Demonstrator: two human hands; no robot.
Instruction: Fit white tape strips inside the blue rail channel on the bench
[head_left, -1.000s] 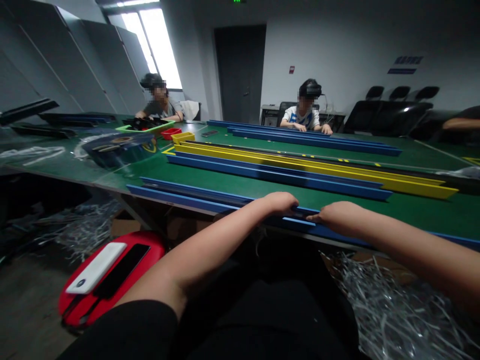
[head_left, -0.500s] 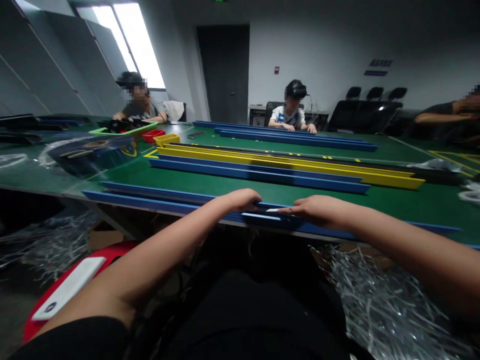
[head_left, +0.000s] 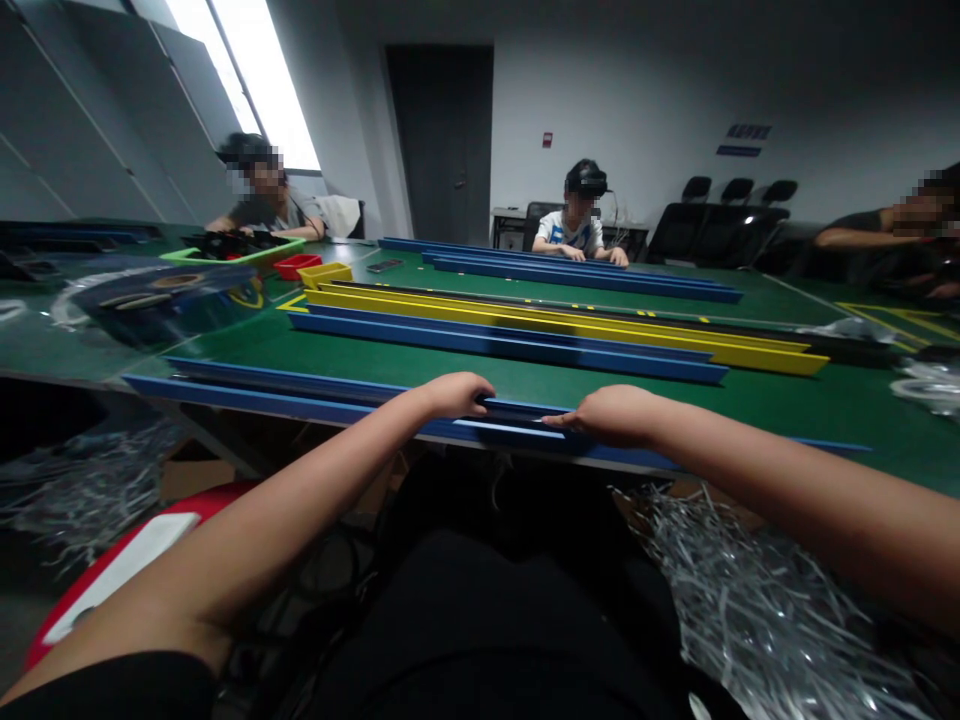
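Note:
A long blue channel-shaped profile (head_left: 300,398) lies along the near edge of the green table, with two raised sides and a darker trough. My left hand (head_left: 459,394) is curled over it, fingertips down in the trough and partly hidden. A little to the right, my right hand (head_left: 619,412) reaches into the same trough, its index finger pointing left and its other fingers folded under. A tiny pale bit shows at that fingertip, too small to name. On the near side wall between the hands is a bright, pale stripe (head_left: 510,429).
Beyond lie another blue profile (head_left: 510,345), a yellow profile (head_left: 600,330) and more blue profiles (head_left: 585,280). A large wrapped roll (head_left: 172,300), a yellow bin (head_left: 325,275) and a red bin (head_left: 298,267) stand left. Plastic strips (head_left: 780,610) heap below right. Several people sit around the table.
The view has shifted slightly. Both hands stay at the trough of the near blue profile, having slid a little leftward in the picture. Less of the pale piece shows at my right fingertip.

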